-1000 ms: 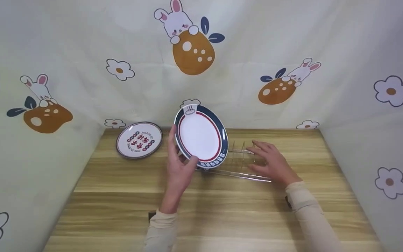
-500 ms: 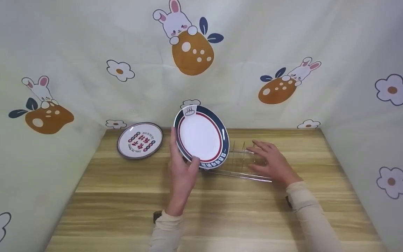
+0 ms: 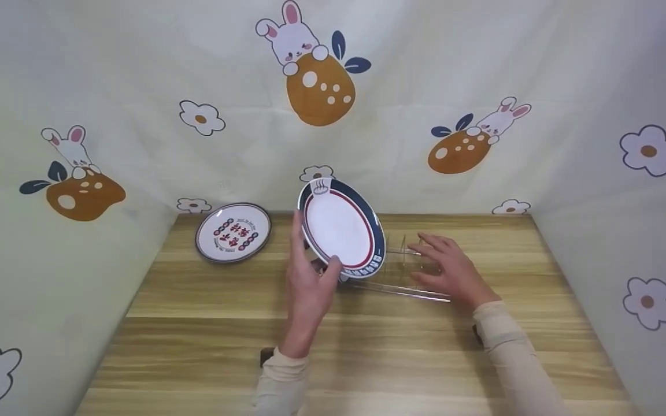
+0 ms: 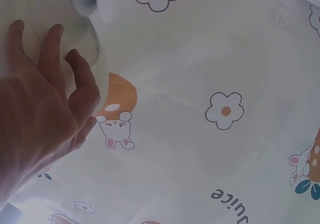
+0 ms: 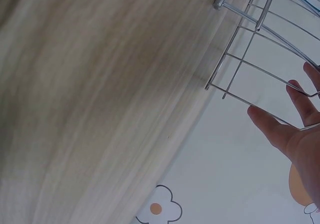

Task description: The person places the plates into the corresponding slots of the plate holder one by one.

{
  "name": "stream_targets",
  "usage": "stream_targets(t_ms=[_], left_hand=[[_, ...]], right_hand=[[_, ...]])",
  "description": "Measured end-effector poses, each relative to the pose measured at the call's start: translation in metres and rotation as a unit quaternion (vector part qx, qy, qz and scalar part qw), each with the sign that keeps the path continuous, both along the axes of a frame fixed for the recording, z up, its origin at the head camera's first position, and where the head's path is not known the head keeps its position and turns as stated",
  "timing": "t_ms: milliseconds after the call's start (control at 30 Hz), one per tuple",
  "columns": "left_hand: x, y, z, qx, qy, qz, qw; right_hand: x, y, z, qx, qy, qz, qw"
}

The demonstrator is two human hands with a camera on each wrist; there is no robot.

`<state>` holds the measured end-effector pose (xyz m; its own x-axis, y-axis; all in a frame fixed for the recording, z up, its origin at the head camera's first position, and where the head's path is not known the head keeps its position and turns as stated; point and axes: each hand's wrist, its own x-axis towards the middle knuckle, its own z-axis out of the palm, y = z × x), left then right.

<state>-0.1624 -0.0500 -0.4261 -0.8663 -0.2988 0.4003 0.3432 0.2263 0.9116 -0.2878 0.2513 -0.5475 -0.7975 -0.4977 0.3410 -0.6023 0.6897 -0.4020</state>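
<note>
My left hand [image 3: 310, 289] grips an oval plate [image 3: 339, 225] at its lower left edge, thumb on the face and fingers behind. The plate has a white middle, red line and dark blue rim; it is tilted up over the left part of a wire dish rack [image 3: 396, 292]. The left wrist view shows my left fingers [image 4: 52, 43] spread against the plate's pale underside [image 4: 92, 41]. At the rack's right end, my right hand [image 3: 451, 274] holds the frame between thumb and fingers. From the right wrist, fingertips [image 5: 260, 116] meet the rack's wires [image 5: 240, 58]. The held plate hides the rack's left part.
A round white plate [image 3: 233, 232] with red lettering and a dark rim lies at the table's back left. The wooden table [image 3: 194, 346] meets a patterned cloth [image 3: 396, 173] at the back, with more cloth along both sides.
My left hand has shifted slightly right with the oval plate, bringing it a little further over the rack. My right hand and the rack stay where they were.
</note>
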Motion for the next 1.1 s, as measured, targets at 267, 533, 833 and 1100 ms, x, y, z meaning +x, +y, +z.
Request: stream_targets(t_ms=[267,533,833,1100], left_hand=[[0.001,0.003,0.0,0.004,-0.006,-0.017,0.9998],[0.0,0.007,-0.004,-0.082,-0.001,0.054,0.9952],[0.0,0.008,-0.002,0.007,-0.019,0.05,0.9986],[-0.003,0.011,-0.009,-0.182,0.044,0.155,0.9701]], right_hand=[[0.0,-0.001,-0.001,-0.007,-0.008,-0.01,0.9999],[0.001,-0.002,0.001,0.001,0.007,-0.002,1.0],[0.0,-0.002,0.0,0.001,0.017,0.007,0.9998],[0.001,-0.001,0.0,-0.008,0.007,0.006,0.9999]])
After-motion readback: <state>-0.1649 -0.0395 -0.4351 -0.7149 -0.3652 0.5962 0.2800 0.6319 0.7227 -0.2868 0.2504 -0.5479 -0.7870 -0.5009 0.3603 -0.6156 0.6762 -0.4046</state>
